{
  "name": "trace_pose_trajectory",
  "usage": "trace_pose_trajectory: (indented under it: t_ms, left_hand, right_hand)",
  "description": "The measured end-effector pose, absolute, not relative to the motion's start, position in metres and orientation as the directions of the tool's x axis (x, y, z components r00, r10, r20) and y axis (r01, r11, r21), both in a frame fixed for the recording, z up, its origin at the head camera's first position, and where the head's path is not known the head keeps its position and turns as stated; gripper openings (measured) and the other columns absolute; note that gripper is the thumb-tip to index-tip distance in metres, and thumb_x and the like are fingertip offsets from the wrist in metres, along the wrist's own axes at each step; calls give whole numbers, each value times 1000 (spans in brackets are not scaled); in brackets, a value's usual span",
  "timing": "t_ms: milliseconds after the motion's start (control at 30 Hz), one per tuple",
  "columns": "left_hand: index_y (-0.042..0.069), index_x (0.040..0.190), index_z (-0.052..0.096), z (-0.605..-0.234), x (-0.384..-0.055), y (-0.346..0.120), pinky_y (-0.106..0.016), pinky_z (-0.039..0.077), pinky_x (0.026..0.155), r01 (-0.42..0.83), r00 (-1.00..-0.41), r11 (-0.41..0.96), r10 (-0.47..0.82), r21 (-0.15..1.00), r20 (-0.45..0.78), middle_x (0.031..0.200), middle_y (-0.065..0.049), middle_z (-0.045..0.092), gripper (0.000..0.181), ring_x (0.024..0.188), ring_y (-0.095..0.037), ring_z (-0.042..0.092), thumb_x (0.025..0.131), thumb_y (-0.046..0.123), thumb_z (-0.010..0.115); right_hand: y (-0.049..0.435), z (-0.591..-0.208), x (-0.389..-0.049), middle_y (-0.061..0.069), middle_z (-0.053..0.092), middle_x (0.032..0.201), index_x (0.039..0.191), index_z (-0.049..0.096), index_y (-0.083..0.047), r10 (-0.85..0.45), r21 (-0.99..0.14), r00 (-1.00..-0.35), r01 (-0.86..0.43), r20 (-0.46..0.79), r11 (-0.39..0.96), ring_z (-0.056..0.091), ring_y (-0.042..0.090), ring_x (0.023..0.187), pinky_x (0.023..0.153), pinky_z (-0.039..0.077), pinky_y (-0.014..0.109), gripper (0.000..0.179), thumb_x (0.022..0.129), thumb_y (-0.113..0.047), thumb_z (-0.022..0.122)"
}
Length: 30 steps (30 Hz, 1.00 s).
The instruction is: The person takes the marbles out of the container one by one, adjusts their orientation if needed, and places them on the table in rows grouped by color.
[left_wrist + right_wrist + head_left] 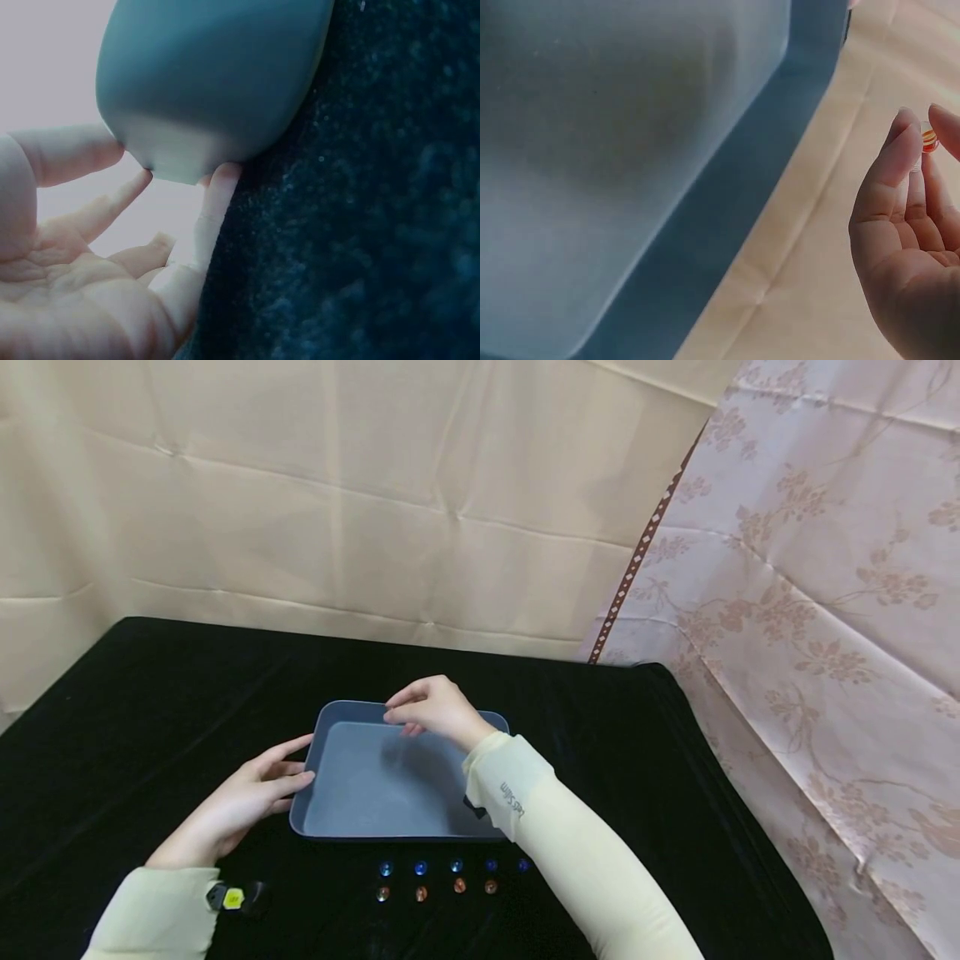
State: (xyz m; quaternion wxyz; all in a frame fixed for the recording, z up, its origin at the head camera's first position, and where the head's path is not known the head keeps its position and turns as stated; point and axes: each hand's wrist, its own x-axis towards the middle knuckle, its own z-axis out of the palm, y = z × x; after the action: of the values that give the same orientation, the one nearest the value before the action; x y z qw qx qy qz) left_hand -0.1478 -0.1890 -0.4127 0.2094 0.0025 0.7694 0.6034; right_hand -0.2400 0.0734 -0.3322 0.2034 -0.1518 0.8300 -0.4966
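My left hand (243, 802) holds the left edge of a blue-grey rectangular tray (360, 814), thumb at the rim and fingers against the outer wall. Close up in the left wrist view, the fingertips touch the side of the tray (202, 82). Above the tray's far side, my right hand (438, 710) pinches a small clear marble (929, 138) with red and yellow swirls between thumb and finger. In the head view that marble cannot be made out. No other marble shows on the visible part of the tray floor.
In front of the tray lie two rows of marbles on a black cloth (165, 710): several blue ones (421, 867) and, nearer, several orange ones (422, 893). A beige curtain (300, 527) hangs behind, a floral one (825, 610) at the right.
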Motion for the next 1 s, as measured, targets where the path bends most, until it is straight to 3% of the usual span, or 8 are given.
trace_pose_trajectory:
  t_ms: [200,700,1000]
  left_hand:
    - [12,160,11,-412,-147,-189,-56,49,102,-246,-913,277,255,929,-317,147,-33,37,69,125,-38,55,105,30,47]
    - [11,160,12,-413,-147,-188,-57,49,102,-240,-916,284,251,928,-314,146,-33,37,68,124,-38,55,105,30,48]
    - [11,160,12,-412,-147,-188,-56,49,101,-241,-916,277,251,930,-312,145,-32,38,68,123,-36,56,105,29,48]
  right_hand:
    - [83,-326,-234,12,75,99,110,72,1,-470,-893,-868,-77,-159,444,69,41,94,87,59,48,26,88,-13,73]
    - [103,-317,-213,8,76,98,106,74,-6,-490,-899,-863,-111,-124,424,71,25,80,82,60,44,20,88,-14,74]
    - [115,-318,-199,9,75,96,106,74,-5,-489,-897,-863,-114,-123,426,71,31,84,78,61,40,20,89,-15,74]
